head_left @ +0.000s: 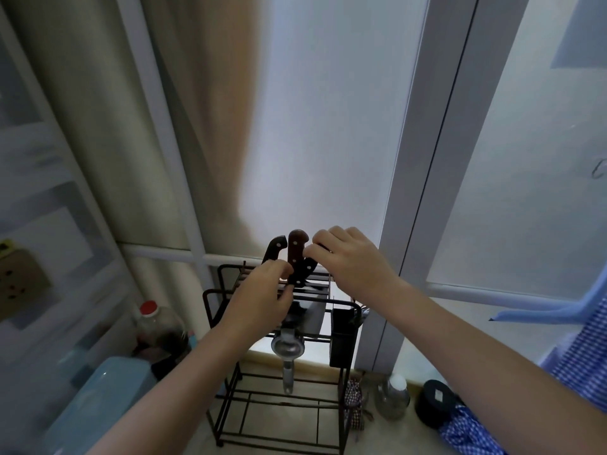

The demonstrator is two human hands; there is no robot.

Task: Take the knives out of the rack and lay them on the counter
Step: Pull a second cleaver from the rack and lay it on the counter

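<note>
A black wire rack (226, 326) stands on the counter by the window. Three knife handles stick up from its top: a black one (275, 249) on the left, a brown riveted one (296, 249) in the middle, and a dark one (308, 265) on the right. My left hand (259, 297) pinches the base of the brown handle. My right hand (351, 257) curls its fingers around the top of the dark right-hand handle. A cleaver blade (313, 315) shows below, inside the rack.
A metal strainer (287, 348) hangs on the rack's front, and a black holder (343, 336) hangs on its right side. A red-capped jar (157, 323) and a blue container (105, 399) sit left. Small jars (394, 397) and a black tin (435, 403) sit right.
</note>
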